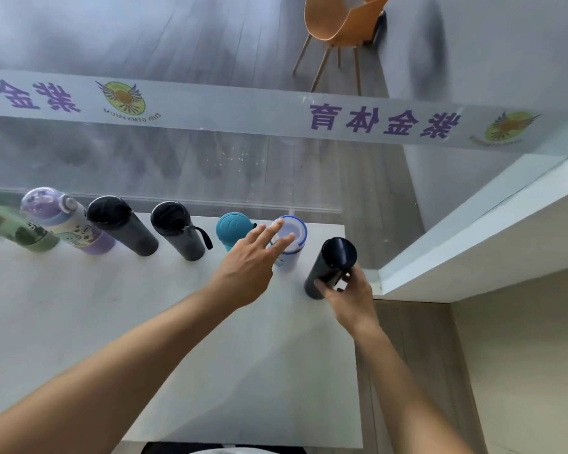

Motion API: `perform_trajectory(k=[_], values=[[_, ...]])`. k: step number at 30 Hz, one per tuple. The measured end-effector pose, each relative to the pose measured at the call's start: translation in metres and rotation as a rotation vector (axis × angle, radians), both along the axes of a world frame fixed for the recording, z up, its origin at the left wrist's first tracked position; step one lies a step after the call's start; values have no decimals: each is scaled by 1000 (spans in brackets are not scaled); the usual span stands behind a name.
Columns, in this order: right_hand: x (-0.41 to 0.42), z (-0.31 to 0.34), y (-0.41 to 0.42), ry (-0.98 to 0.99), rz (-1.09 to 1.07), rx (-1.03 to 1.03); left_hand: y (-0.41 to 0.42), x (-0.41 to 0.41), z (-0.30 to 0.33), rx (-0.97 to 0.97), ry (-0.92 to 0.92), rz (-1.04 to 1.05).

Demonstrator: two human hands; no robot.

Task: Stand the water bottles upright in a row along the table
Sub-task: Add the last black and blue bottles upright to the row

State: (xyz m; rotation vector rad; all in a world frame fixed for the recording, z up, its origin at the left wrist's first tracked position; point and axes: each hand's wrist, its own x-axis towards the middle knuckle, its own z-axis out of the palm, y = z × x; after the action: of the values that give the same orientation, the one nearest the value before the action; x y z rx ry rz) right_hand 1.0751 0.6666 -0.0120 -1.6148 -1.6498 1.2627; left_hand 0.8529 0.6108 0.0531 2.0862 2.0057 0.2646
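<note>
Several bottles stand upright in a row along the far edge of the white table [145, 322]: a green bottle [17, 231], a purple cartoon bottle [66, 224], two dark grey bottles [122, 226] [177, 231], a teal-lidded bottle [232, 229] and a clear bottle with a blue rim [292, 234]. My left hand [250, 267] hovers with fingers apart, its fingertips resting on the clear bottle's lid. My right hand [348, 293] grips the lower part of a black bottle [333, 263] that stands at the row's right end, near the table's right edge.
A glass wall with a frosted band and purple lettering [374, 121] rises just behind the table. A white ledge [473, 244] runs along the right. An orange chair [338, 24] stands beyond the glass.
</note>
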Motion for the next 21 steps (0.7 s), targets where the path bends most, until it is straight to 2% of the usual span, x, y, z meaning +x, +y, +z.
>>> perform_trajectory(k=[4,21], values=[[-7,2,26,-11,7,13,-3,-2,-13,-107,115,-28],[-12,-1,62,-92,40,38,-7,-4,-22,-122,102,-40]])
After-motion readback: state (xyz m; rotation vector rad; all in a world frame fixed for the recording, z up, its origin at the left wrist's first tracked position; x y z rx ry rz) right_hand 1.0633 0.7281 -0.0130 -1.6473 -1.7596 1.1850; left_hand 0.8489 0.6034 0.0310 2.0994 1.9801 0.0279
